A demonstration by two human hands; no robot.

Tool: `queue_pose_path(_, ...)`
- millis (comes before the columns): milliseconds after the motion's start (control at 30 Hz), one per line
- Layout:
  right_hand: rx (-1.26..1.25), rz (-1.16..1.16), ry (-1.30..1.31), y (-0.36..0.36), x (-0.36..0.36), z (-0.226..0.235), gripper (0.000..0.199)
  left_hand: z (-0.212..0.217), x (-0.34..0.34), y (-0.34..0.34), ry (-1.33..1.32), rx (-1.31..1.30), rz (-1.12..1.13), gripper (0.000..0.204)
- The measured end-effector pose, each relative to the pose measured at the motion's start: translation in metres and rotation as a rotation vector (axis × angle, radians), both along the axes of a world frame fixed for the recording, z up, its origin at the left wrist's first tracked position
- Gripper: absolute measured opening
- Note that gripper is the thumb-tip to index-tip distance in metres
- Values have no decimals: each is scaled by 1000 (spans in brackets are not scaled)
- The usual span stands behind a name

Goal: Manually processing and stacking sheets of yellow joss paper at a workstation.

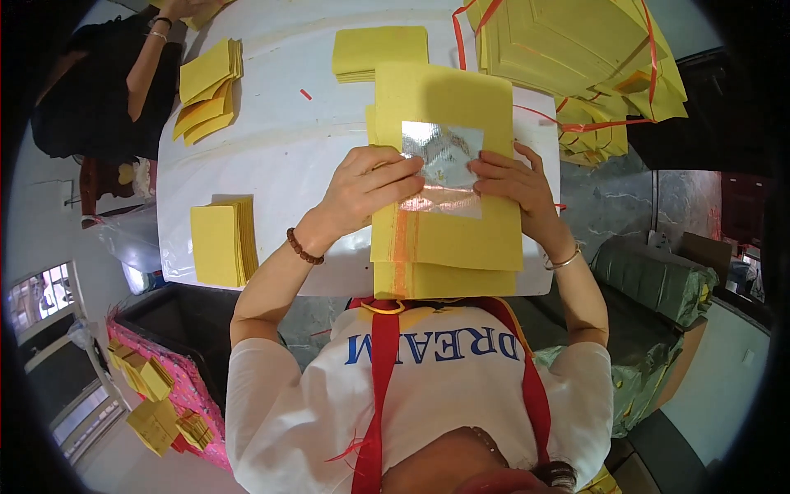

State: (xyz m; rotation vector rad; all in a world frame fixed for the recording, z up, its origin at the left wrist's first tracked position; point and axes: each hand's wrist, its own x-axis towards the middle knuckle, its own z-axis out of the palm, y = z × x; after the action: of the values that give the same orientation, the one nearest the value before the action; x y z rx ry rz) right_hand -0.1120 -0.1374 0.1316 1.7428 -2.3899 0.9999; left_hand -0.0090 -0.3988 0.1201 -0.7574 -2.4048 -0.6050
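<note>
In front of me a thick stack of yellow joss paper sheets [444,95] lies on the white-covered table, its near end by the front edge. A square of silver foil [442,165] sits on the top sheet, and orange streaks run down below it. My left hand [360,183], with a brown bead bracelet at the wrist, rests its outstretched fingers on the foil's left side. Flat fingers of my right hand [520,188] touch the foil's right edge, its thumb apart at the stack's side. The palms and what lies under the fingertips are hidden.
Folded yellow packets [206,90] and a yellow stack [218,247] lie at left; another yellow stack [380,51] is behind mine. Large yellow bundles [568,41] with red ribbon stand far right. Another person's arm [146,66] reaches in at far left.
</note>
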Motion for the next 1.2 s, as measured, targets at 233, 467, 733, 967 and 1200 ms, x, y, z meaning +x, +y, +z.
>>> queue_pose_path(233, 47, -30, 6, -1, 3, 11, 23, 8, 0, 0, -90, 61, 4, 26)
queue_pose_path(467, 102, 32, 207, 2, 5, 14, 23, 15, 5, -1, -109, 28, -38, 27)
queue_pose_path(733, 165, 159, 126, -8, 1, 30, 35, 14, 2, -1, -104, 29, -11, 25)
queue_pose_path(967, 181, 143, 65, -8, -1, 33, 33, 17, 5, 3, -169, 82, 31, 22)
queue_pose_path(1200, 20, 2, -79, 4, 21, 34, 25, 38, 19, 15, -287, 213, 20, 25)
